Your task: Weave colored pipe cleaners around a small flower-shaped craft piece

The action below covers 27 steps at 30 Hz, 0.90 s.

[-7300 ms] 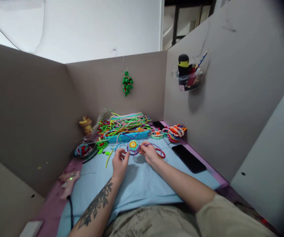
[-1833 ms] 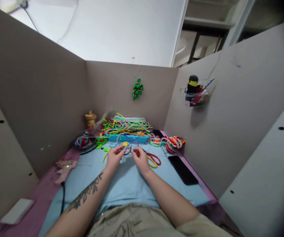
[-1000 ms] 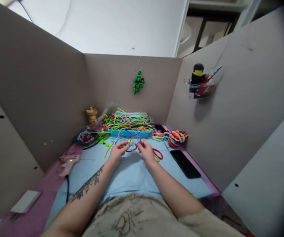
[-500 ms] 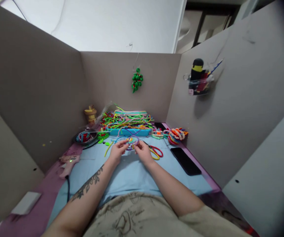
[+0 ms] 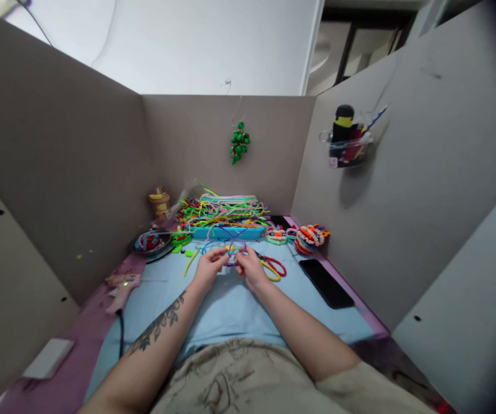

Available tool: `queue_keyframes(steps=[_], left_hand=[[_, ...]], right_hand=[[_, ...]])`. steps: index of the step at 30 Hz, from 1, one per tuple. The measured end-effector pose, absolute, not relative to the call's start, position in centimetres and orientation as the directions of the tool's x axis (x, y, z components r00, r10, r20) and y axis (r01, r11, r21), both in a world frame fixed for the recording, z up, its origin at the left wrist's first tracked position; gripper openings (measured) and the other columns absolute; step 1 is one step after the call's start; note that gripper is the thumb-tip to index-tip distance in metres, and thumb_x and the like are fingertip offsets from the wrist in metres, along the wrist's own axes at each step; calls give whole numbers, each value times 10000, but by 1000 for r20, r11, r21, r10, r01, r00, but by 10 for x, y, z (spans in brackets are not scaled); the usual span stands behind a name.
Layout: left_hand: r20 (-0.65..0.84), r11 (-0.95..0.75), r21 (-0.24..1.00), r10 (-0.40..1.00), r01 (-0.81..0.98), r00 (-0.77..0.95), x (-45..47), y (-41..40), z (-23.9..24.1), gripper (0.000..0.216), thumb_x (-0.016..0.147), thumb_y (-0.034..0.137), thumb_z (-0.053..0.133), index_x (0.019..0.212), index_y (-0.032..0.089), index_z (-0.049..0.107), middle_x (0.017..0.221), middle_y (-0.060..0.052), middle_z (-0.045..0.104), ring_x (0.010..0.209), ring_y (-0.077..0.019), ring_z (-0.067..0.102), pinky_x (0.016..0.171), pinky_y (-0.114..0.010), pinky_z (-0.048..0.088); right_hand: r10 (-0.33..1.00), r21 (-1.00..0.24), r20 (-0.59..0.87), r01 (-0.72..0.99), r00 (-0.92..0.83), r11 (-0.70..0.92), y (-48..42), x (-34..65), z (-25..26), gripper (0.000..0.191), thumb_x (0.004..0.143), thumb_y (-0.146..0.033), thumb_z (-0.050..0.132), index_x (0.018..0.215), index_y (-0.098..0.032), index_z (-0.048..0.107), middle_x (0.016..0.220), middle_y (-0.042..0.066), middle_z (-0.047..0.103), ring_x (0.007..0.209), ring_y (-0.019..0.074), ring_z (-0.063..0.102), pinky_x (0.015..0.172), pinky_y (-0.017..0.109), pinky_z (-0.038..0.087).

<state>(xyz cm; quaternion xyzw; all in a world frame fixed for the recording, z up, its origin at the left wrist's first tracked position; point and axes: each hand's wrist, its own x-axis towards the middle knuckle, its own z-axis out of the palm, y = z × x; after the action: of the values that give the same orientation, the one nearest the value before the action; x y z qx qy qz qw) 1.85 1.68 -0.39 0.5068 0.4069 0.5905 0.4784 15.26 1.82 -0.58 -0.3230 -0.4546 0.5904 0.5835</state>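
My left hand (image 5: 210,267) and my right hand (image 5: 252,268) are close together above the blue cloth, fingertips pinched. Between them runs a purple pipe cleaner (image 5: 238,241) bent into a loop, its free ends sticking up toward the tray. Both hands grip it, the left at one side and the right at the other. Something small and yellow-orange shows behind the loop, too small to make out. Beside my right hand lie scissors (image 5: 278,266) with red and yellow handles, their blades partly hidden by the hand.
A blue tray (image 5: 231,232) heaped with coloured pipe cleaners (image 5: 222,210) stands at the back. A black phone (image 5: 326,283) lies right, a pink glue gun (image 5: 124,292) left, near a dark bowl (image 5: 151,242). Braided orange crafts (image 5: 311,236) sit back right. Grey panels enclose three sides.
My fingertips have drawn slightly apart around the purple loop, and its ends have shifted, no longer crossing as plainly. The whole view has tilted a little.
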Motion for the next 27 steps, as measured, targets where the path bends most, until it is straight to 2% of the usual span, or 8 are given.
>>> queue_keyframes(steps=[5,8,11,15,19,22,25,27], left_hand=[[209,-214,968,977,-134,-50,22,16,-6,380,589,318,738,905,119,664,541,27,561,440,-61,433,419,-175,305],[253,-259,963,965,-80,-75,23,16,-8,369,609,318,721,914,117,665,579,7,589,467,-77,467,420,-179,329],[310,-310,951,943,15,-120,23,15,-8,355,637,328,698,925,122,671,601,-7,606,478,-89,479,424,-190,355],[380,-364,924,907,115,-182,23,10,-3,319,659,330,679,912,137,683,604,-7,610,459,-83,452,428,-200,362],[405,-384,914,884,133,-233,24,10,0,285,637,316,694,866,147,691,647,-16,633,482,-90,473,461,-210,386],[385,-375,923,894,86,-228,24,12,-1,285,613,309,712,843,144,689,689,-30,653,516,-106,515,496,-223,413],[335,-344,939,913,2,-233,22,14,-1,321,589,308,730,856,137,678,731,-46,665,582,-127,567,540,-234,438],[312,-330,943,918,-35,-244,19,15,-1,351,581,322,735,872,136,671,730,-45,664,595,-131,575,534,-231,435]], right_hand=[[977,-923,186,-360,-105,137,17,150,-9,452,622,-276,675,942,-242,357,570,-102,490,393,61,421,368,163,291],[971,-933,231,-295,-59,204,18,150,-14,507,589,-188,649,1003,-238,360,711,-52,569,526,93,530,456,185,384],[963,-946,264,-184,46,268,21,153,-19,538,581,-179,621,1058,-236,378,840,-21,573,547,90,548,491,202,413],[963,-962,254,-76,91,261,26,157,-22,428,579,-194,621,971,-212,451,712,-41,563,503,97,533,497,221,417],[979,-973,195,-141,-56,185,24,156,-17,215,594,-251,644,745,-192,504,540,-40,548,493,135,546,493,250,420],[945,-961,221,-221,-242,168,12,152,-9,229,589,-273,691,682,-189,499,534,-38,568,502,125,550,516,247,428],[806,-979,167,-189,-568,70,-1,150,-4,270,566,-288,733,676,-176,513,571,-27,594,514,118,563,539,249,441],[697,-990,113,-136,-708,23,-6,151,-3,293,556,-308,747,695,-168,531,599,-21,601,528,122,576,552,254,449]])
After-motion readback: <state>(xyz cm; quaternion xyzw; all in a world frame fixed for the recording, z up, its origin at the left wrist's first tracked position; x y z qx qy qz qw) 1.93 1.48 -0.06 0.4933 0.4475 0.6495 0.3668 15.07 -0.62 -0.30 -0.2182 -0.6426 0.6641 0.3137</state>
